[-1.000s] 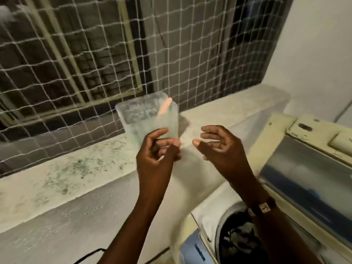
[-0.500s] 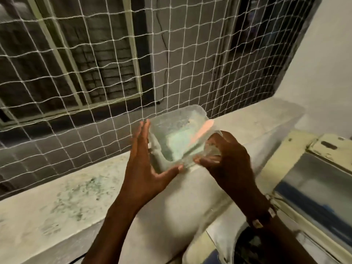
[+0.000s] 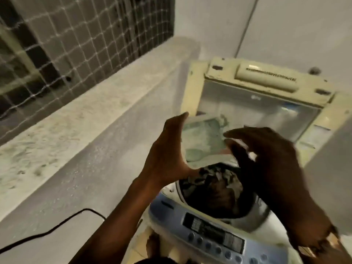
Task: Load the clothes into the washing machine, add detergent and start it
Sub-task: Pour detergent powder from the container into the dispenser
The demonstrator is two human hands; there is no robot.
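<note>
Left hand (image 3: pixel 167 153) was raised over the near-left rim of the washing machine (image 3: pixel 192 221), palm turned inward, fingers straight and together, thumb spread below; it pressed flat against the left side of the translucent detergent container (image 3: pixel 203 141) rather than curling round it. I judged it a supporting hand, not a gripping one.

The container sat between the two hands, held above the back half of the open drum (image 3: pixel 215 189), and appeared tilted toward me; motion blur prevented me from telling its exact angle or whether anything was leaving it. A pale green residue or powder showed through its wall.

Dark patterned clothes (image 3: pixel 213 180) already lay in the drum, directly below the container, so I judged loading as done and the detergent step as the one in hand. The next move, in my assessment, called for tipping the container further over the clothes while keeping it inside the drum opening, then setting it aside and reaching for the control panel (image 3: pixel 215 237) at the near edge.

Right hand (image 3: pixel 266 161) was at the container's right side, fingers arched and partly curled over its edge. Blur was heavy there; I could not tell whether those fingers actually gripped the container or only hovered against it. The lid (image 3: pixel 266 111) stood open behind both hands.
</note>
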